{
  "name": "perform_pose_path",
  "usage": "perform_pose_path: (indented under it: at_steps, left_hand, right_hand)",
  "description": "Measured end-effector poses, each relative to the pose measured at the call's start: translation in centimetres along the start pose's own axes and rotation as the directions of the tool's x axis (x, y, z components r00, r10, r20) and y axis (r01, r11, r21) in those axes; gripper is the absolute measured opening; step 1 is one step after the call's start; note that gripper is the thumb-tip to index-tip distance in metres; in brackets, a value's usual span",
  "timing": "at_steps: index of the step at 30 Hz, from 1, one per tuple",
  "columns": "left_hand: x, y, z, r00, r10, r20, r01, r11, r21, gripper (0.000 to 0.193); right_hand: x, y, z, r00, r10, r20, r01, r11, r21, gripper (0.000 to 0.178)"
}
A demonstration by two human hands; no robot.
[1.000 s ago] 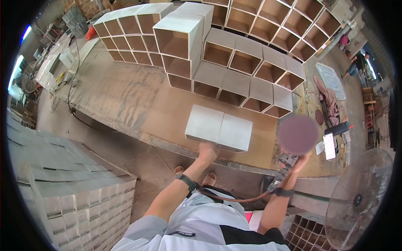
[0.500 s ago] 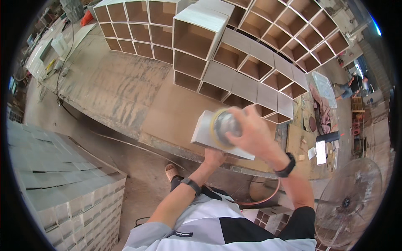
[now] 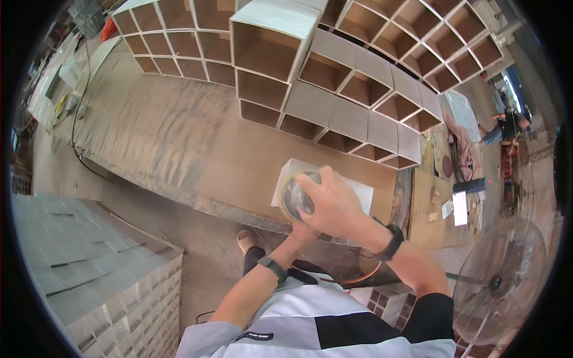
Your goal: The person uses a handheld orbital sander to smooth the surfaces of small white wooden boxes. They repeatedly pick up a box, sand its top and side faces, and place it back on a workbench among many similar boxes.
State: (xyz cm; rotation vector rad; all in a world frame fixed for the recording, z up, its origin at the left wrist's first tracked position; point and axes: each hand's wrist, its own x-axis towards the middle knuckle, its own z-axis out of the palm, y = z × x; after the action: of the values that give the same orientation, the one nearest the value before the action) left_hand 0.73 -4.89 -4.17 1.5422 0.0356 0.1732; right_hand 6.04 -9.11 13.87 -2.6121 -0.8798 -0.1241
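In my right hand is a round sander with a grey body and a yellowish rim, its fingers wrapped over the top. It rests on the left part of a white box, which lies on a brown board at the bench's near edge. My left hand grips the box's near side, just below the sander; the sander and my right hand hide most of its fingers. An orange-pink hose curves beneath my right forearm.
Stacked white boxes with brown insides stand along the bench's far side. Piled white boxes fill the lower left. A fan stands at right, near a phone-like white object. Another person is at far right.
The sander and my right hand have moved left and nearer to me across the box. The box lies flatter, and my left hand is more covered.
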Motion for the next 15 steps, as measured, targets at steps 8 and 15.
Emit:
perform_pose_path:
  at_steps: [8,15]
  left_hand:
    - [1.5,5.8,1.9,0.992,-0.069,-0.110,0.118,0.824,0.554,0.060]
    - [0.8,-0.5,-0.9,0.954,0.149,0.261,-0.268,0.814,0.515,0.048]
  right_hand:
    - [-0.2,0.7,0.4,0.997,0.073,0.018,-0.072,0.996,-0.046,0.043]
    - [-4.2,5.3,-3.4,0.898,0.439,-0.028,-0.440,0.891,-0.114,0.048]
